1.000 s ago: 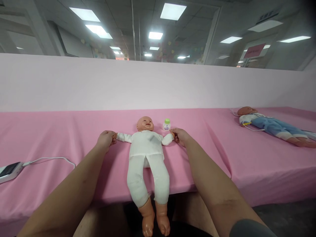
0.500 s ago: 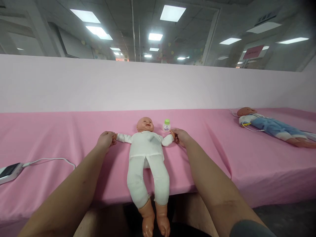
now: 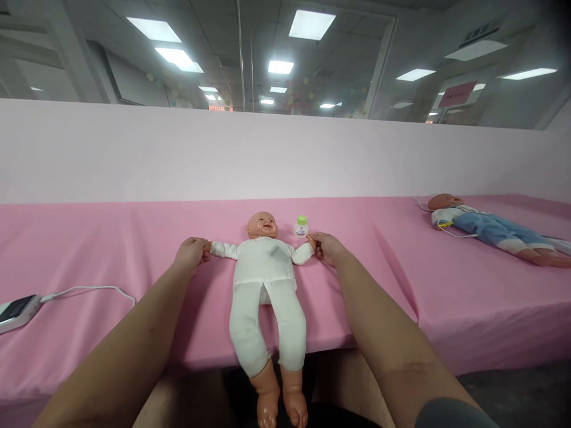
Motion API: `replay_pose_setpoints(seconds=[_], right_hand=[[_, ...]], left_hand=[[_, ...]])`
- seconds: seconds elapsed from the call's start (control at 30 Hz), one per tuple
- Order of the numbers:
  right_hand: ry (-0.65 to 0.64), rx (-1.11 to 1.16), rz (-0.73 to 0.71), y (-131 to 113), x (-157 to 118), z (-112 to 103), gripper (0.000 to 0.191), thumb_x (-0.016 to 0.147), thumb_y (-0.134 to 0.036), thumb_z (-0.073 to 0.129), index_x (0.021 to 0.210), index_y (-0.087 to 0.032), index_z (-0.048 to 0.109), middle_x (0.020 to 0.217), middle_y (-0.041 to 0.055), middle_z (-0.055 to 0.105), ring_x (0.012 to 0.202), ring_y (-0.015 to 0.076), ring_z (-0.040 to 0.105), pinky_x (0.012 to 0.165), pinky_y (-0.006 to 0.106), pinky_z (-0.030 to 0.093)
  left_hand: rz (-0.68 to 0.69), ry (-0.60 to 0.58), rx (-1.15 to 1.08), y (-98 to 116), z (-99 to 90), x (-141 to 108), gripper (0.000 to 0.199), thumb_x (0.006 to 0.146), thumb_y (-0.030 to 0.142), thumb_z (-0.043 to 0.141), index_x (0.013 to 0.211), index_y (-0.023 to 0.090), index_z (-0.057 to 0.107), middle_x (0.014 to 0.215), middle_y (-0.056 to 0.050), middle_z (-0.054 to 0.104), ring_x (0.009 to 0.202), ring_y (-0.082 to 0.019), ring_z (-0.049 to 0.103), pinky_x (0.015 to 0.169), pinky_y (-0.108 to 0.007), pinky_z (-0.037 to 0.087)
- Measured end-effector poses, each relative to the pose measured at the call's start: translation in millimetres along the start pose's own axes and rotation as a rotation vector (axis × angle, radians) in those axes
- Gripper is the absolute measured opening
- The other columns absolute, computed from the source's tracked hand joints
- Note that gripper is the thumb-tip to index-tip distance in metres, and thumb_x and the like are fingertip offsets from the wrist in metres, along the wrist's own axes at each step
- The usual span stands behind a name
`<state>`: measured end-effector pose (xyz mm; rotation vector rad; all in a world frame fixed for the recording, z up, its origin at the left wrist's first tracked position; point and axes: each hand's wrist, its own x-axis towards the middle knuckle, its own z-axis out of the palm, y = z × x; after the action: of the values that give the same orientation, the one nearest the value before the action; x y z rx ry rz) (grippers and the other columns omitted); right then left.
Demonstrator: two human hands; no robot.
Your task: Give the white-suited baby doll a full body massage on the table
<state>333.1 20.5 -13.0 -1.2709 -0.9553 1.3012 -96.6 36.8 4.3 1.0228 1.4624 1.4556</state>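
On its back in the middle lies a baby doll (image 3: pixel 265 261) in a white top and white trousers, its head away from me and its bare feet hanging over the near edge. Both its arms are stretched out sideways. My left hand (image 3: pixel 191 252) is closed around the doll's hand on the left side. Fingers of my right hand (image 3: pixel 328 247) pinch the doll's other hand. Just beyond my right hand stands a small bottle (image 3: pixel 301 227) with a green cap, upright near the doll's head.
A pink sheet (image 3: pixel 366 285) covers the long table against a white wall (image 3: pixel 285 154) with glass above. Far right lies a second doll (image 3: pixel 486 228) in blue trousers, with thin tubing on it. A white handheld device (image 3: pixel 20 311) with a cable lies at the left.
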Motion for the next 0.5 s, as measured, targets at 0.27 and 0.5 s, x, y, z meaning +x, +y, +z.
replay_pose_setpoints(seconds=[0.27, 0.5], right_hand=[[0.005, -0.037, -0.007, 5.4, 6.6, -1.7, 0.013, 0.082, -0.030, 0.070, 0.085, -0.019, 0.065, 0.058, -0.0021, 0.049, 0.048, 0.0097, 0.035, 0.042, 0.022, 0.030], [-0.004, -0.058, -0.005, 4.4, 6.1, 0.7, 0.013, 0.082, -0.030, 0.070, 0.082, -0.019, 0.062, 0.058, -0.0028, 0.045, 0.048, 0.0096, 0.033, 0.041, 0.023, 0.028]], left_hand=[[0.021, -0.032, 0.024, 3.8, 1.8, -5.6, 0.024, 0.060, 0.018, 0.073, 0.067, 0.022, 0.050, 0.063, 0.000, 0.054, 0.054, -0.013, 0.050, 0.054, -0.029, 0.055], [0.033, -0.026, 0.045, 5.9, 2.6, -9.2, 0.028, 0.059, 0.017, 0.073, 0.069, 0.023, 0.048, 0.060, 0.001, 0.052, 0.054, -0.015, 0.051, 0.053, -0.030, 0.053]])
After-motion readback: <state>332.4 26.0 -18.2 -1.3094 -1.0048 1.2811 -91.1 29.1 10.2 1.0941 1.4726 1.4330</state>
